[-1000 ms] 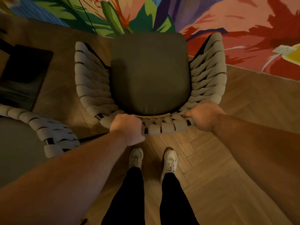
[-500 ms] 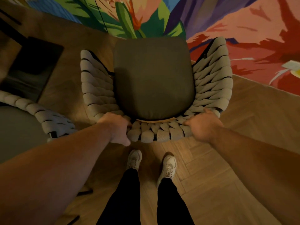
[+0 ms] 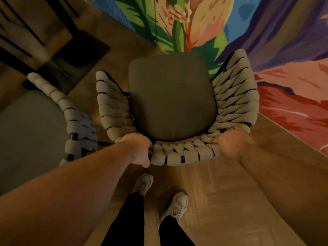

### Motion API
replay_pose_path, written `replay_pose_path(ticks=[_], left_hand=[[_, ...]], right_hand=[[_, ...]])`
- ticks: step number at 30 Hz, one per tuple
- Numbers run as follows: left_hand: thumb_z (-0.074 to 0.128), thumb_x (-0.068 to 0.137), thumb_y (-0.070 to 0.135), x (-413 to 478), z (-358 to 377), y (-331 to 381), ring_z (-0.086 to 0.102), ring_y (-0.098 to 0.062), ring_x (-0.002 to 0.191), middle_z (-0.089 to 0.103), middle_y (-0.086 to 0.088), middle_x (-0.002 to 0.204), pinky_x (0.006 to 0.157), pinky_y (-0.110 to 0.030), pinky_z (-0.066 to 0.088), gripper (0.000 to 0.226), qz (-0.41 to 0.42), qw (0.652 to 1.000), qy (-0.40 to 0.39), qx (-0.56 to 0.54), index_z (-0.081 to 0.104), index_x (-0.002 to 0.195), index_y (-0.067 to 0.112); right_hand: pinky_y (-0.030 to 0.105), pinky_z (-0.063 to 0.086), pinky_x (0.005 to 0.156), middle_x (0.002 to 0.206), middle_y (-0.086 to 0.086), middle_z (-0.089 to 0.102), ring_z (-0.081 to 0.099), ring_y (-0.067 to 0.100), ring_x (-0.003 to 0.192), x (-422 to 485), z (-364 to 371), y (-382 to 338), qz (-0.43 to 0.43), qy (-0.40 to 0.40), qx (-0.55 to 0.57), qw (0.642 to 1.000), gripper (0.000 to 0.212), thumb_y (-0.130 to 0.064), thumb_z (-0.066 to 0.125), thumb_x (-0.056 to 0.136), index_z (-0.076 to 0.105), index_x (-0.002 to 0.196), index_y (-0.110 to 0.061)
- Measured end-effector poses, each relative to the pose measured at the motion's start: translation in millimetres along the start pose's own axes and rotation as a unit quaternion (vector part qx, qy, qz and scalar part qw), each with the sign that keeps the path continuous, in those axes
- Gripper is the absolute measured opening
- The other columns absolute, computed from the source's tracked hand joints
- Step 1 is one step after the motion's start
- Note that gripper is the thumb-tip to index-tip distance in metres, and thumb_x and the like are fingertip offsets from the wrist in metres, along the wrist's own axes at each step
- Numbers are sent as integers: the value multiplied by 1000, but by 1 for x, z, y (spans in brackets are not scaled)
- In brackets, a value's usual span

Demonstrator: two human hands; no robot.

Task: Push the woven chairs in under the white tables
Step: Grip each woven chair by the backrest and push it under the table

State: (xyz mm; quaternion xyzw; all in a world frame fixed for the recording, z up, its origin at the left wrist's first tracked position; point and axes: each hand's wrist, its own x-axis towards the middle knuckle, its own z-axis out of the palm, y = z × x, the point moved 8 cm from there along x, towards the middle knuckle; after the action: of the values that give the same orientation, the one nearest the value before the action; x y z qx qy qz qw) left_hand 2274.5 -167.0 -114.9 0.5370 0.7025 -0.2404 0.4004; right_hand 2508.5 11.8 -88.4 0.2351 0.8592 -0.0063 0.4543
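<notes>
While the person has stepped forward, shoes (image 3: 177, 205) now staggered, the woven chair (image 3: 170, 103) has slid ahead, its front over the colourful rug (image 3: 292, 107). No white worktop shows yet. Left grip (image 3: 139, 150) and right grip (image 3: 229, 144) clench the chair's back rail. Thick pale bands wrap a dark cushion.

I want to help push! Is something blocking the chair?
No. The left hand and right hand grip the woven chair directly. Ahead shows only a colourful flowery surface; no white table is in view. A second chair stands to its left, apart.
</notes>
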Motion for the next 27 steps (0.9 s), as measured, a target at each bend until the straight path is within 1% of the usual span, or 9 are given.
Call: replay_pose_path(ticks=[2, 3, 6, 12, 14, 18, 20, 24, 27], left_hand=[[79, 75, 56, 3, -7, -8, 61, -13, 76, 64, 10, 86, 56, -30, 43, 32, -14, 1000, 5, -19, 61, 96, 39], [78, 74, 56, 5, -11, -13, 61, -14, 75, 65, 9, 85, 55, -29, 43, 31, -21, 999, 7, -31, 62, 94, 39], [75, 71, 56, 12, -23, -26, 63, -16, 74, 67, 8, 84, 53, -31, 45, 37, -35, 998, 15, -53, 67, 102, 39], [76, 70, 56, 39, -58, -44, 66, -13, 71, 68, 11, 80, 57, -31, 55, 47, -51, 993, 54, -91, 72, 114, 40], [77, 70, 55, 48, -71, -45, 66, -12, 69, 69, 11, 79, 56, -30, 56, 40, -59, 990, 63, -107, 72, 106, 39], [78, 72, 52, 62, -93, -46, 63, -11, 66, 67, 11, 74, 48, -27, 43, 25, -67, 987, 80, -124, 68, 87, 35], [76, 70, 52, 68, -102, -45, 63, -11, 66, 67, 11, 74, 48, -27, 42, 25, -71, 985, 86, -131, 67, 85, 34], [75, 69, 53, 82, -122, -45, 63, -12, 67, 66, 10, 73, 52, -28, 47, 27, -75, 984, 88, -136, 66, 84, 32], [74, 68, 56, 93, -138, -46, 62, -13, 66, 65, 10, 73, 52, -28, 48, 30, -80, 982, 89, -143, 66, 84, 32]], right_hand=[[50, 20, 126, 166, -9, 44, 40, 23, 152, 20, -22, 7, -6, 3, -32, 999, 52, -37, 46, 108, 39, 158, -49], [50, 22, 125, 164, -8, 46, 41, 23, 151, 30, -33, 11, -10, 6, -49, 999, 50, -35, 47, 108, 42, 156, -49], [47, 30, 119, 161, -8, 50, 46, 21, 147, 58, -67, 17, -32, 9, -96, 995, 49, -33, 51, 107, 46, 153, -47], [47, 24, 123, 169, -10, 40, 36, 21, 155, 95, -123, 38, -53, -26, -151, 987, 72, -28, 63, 101, 32, 163, -47], [47, 23, 124, 168, -10, 41, 37, 21, 154, 104, -139, 48, -54, -19, -168, 984, 68, -30, 60, 103, 32, 163, -47], [48, 24, 124, 165, -8, 45, 40, 21, 151, 127, -163, 68, -59, -34, -188, 980, 72, -31, 66, 102, 30, 163, -46], [48, 24, 124, 164, -7, 47, 42, 22, 149, 138, -172, 77, -67, -28, -196, 978, 73, -29, 67, 102, 31, 163, -47], [52, 22, 127, 167, -6, 43, 37, 24, 153, 156, -188, 96, -80, -14, -208, 975, 74, -25, 66, 102, 30, 164, -46], [47, 29, 122, 161, -8, 50, 44, 21, 147, 171, -206, 110, -108, 2, -229, 967, 68, -29, 65, 103, 35, 162, -46]])
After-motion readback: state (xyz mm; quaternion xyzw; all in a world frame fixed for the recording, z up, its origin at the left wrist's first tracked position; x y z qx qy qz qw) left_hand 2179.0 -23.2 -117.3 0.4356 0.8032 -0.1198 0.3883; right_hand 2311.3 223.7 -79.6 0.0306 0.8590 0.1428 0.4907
